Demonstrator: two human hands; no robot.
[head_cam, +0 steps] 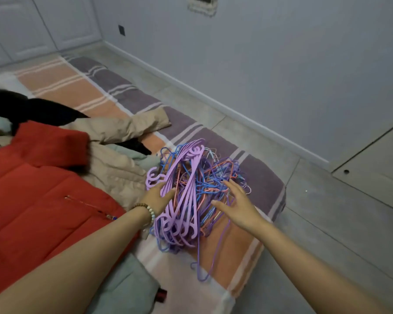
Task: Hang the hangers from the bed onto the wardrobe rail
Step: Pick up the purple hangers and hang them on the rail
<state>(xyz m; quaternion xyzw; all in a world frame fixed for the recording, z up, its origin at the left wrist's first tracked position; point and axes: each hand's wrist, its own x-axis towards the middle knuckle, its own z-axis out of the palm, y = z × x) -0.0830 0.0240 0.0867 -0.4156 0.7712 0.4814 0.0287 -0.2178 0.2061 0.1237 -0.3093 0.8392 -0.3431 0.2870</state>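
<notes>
Bed (61,85) partly under red jacket (32,189)

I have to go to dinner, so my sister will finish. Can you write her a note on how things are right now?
Left hand: at the lilac plastic hangers, grip unclear.
Right hand: open, fingers spread over the wire hangers.
Both kinds lie tangled in one pile on the striped bed, beside a beige coat.
Done: nothing lifted yet.
To do: hang the whole pile on the wardrobe rail, which is out of view.
</notes>
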